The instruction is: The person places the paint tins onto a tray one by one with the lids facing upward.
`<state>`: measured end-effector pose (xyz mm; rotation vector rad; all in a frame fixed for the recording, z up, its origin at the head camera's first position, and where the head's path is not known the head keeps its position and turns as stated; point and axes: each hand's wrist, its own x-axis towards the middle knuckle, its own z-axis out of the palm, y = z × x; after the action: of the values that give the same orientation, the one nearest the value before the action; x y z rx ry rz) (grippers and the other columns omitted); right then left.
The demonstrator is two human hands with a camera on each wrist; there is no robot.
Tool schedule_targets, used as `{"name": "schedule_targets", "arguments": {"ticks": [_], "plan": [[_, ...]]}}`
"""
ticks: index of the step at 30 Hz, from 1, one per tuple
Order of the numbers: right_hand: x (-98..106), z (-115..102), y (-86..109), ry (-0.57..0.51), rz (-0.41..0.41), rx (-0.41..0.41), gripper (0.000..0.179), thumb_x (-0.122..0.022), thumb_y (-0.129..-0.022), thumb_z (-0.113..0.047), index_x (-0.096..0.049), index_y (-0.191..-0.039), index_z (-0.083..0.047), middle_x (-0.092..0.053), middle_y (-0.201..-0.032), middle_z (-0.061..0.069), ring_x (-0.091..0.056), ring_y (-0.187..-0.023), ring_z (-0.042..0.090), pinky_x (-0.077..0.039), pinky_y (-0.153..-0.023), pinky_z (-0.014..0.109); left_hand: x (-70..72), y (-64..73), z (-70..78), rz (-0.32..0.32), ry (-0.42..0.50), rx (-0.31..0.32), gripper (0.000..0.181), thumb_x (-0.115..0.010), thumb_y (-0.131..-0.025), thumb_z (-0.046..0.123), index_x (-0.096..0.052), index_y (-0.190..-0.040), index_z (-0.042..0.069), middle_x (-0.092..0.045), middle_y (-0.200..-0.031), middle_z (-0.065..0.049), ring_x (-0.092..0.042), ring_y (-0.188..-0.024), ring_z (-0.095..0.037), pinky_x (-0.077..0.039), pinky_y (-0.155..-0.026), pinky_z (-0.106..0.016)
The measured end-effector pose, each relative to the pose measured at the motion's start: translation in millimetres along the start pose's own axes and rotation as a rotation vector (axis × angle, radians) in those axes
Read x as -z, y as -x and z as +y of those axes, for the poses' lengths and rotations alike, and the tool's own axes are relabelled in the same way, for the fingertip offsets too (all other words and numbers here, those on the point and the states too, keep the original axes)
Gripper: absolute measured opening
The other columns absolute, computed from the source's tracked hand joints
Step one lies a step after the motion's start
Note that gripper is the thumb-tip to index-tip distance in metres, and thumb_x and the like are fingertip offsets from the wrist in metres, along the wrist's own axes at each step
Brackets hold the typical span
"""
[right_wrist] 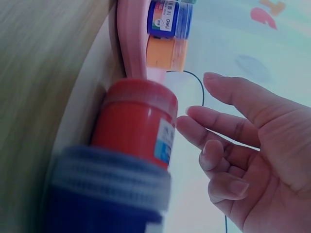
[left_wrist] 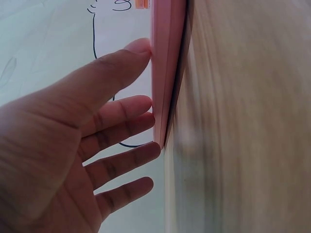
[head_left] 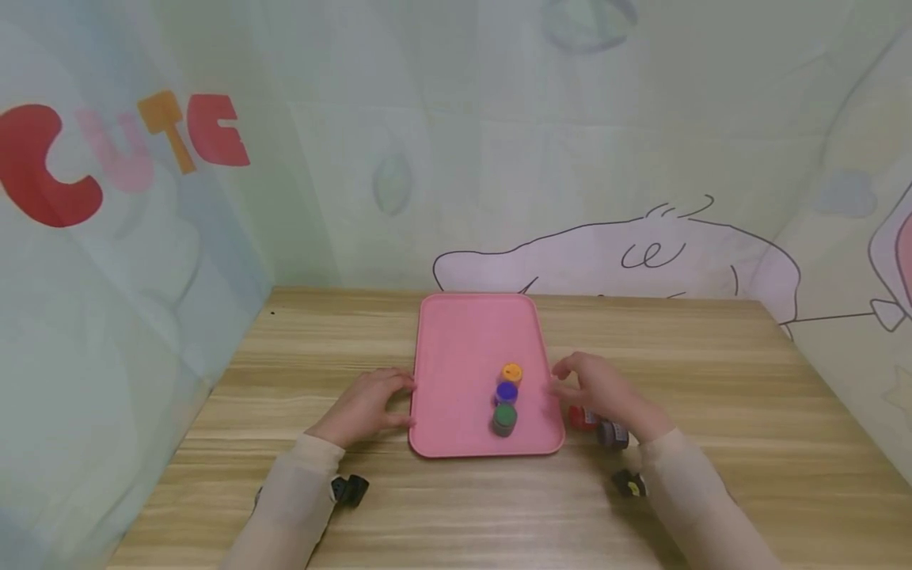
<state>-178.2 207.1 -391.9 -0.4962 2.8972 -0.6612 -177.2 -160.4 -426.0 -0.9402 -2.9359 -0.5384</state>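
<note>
A pink rectangular tray [head_left: 466, 336] lies on the table, bearing three small paint jars in a row: orange [head_left: 511, 373], blue [head_left: 507, 393] and green [head_left: 504, 419]. At the tray's left rim is my left hand [head_left: 365, 408], its fingers spread and fingertips right at the edge in the left wrist view. My right hand [head_left: 606, 394] hovers by the tray's right rim, thumb and fingers apart, fingers loosely bent, holding nothing. Close below it, outside the tray, a red jar [right_wrist: 136, 124] and a dark blue jar [right_wrist: 107, 194] lie on the table.
The wood-grain table [head_left: 328, 332] runs back to a curtain [head_left: 342, 198] printed with cartoon shapes and letters. A black wrist device [head_left: 350, 491] sits at the left sleeve, and another device [head_left: 630, 483] at the right sleeve.
</note>
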Motion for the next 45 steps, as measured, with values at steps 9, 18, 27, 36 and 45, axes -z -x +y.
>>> {"name": "schedule_targets", "arguments": {"ticks": [9,18,27,36,45], "plan": [[2.9,2.3,11.4,0.048,-0.031,-0.010,0.023,-0.071,-0.086,-0.026,-0.071,-0.102,-0.009,-0.070,-0.095,0.003,-0.063,-0.084,0.014,-0.058,-0.079,0.036,0.5,0.1,0.0,0.002,-0.012,0.007,0.053,-0.080,-0.076,0.033,-0.066,-0.117,0.004,-0.064,-0.125,-0.012,-0.056,-0.121,-0.032,-0.044,-0.105,-0.051],[4.5,5.9,20.4,0.072,-0.062,0.005,0.024,-0.075,-0.082,-0.025,-0.070,-0.099,-0.008,-0.069,-0.092,0.001,-0.060,-0.078,0.011,-0.058,-0.074,0.032,-0.1,0.4,0.2,0.002,-0.011,0.006,0.051,-0.080,-0.076,0.031,-0.066,-0.117,0.004,-0.064,-0.124,-0.012,-0.057,-0.120,-0.031,-0.044,-0.105,-0.050],[3.7,6.4,26.0,0.113,-0.091,-0.002,0.019,-0.077,-0.080,-0.025,-0.071,-0.093,-0.013,-0.064,-0.086,-0.004,-0.052,-0.072,0.009,-0.050,-0.066,0.026,0.1,0.5,0.6,0.009,0.000,0.001,0.052,-0.080,-0.076,0.032,-0.066,-0.117,0.004,-0.064,-0.125,-0.011,-0.057,-0.121,-0.031,-0.044,-0.106,-0.049],[0.7,9.9,29.9,0.180,-0.068,0.075,0.018,-0.079,-0.077,-0.025,-0.071,-0.087,-0.014,-0.057,-0.078,-0.005,-0.051,-0.068,0.006,-0.046,-0.060,0.021,0.3,1.0,1.5,0.002,0.000,0.002,0.052,-0.080,-0.076,0.033,-0.066,-0.117,0.005,-0.064,-0.126,-0.011,-0.056,-0.122,-0.031,-0.044,-0.106,-0.050],[-2.6,13.3,31.3,0.224,-0.049,0.111,0.018,-0.082,-0.073,-0.022,-0.070,-0.085,-0.015,-0.052,-0.075,-0.007,-0.047,-0.066,0.005,-0.042,-0.056,0.017,0.6,1.2,1.1,0.004,0.007,0.014,0.051,-0.080,-0.076,0.031,-0.065,-0.118,0.005,-0.063,-0.127,-0.012,-0.056,-0.122,-0.031,-0.044,-0.105,-0.051]]}}
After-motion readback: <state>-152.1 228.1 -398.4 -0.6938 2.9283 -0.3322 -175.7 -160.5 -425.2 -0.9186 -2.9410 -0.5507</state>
